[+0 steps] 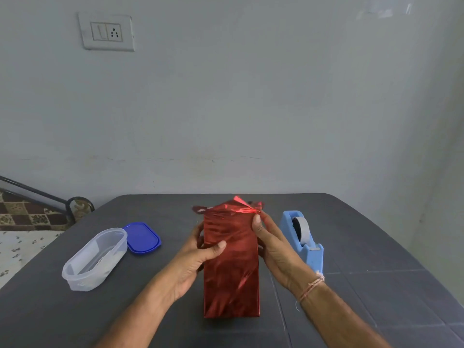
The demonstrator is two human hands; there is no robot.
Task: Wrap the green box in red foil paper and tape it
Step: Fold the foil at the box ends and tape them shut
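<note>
A long box covered in shiny red foil paper (231,267) lies lengthwise in the middle of the dark table; none of its green surface shows. Crumpled loose foil (238,205) sticks up at its far end. My left hand (198,257) grips the box's left side, thumb lying across the top. My right hand (271,242) holds the right side near the far end, thumb pressing the foil at the top corner. A light blue tape dispenser (302,238) with a grey roll stands just right of my right hand.
A clear oval plastic container (95,259) sits on the dark table (376,285) at the left, with its blue lid (143,237) lying beside it. A wall rises behind the table's far edge. A patterned bed (22,222) is at the far left.
</note>
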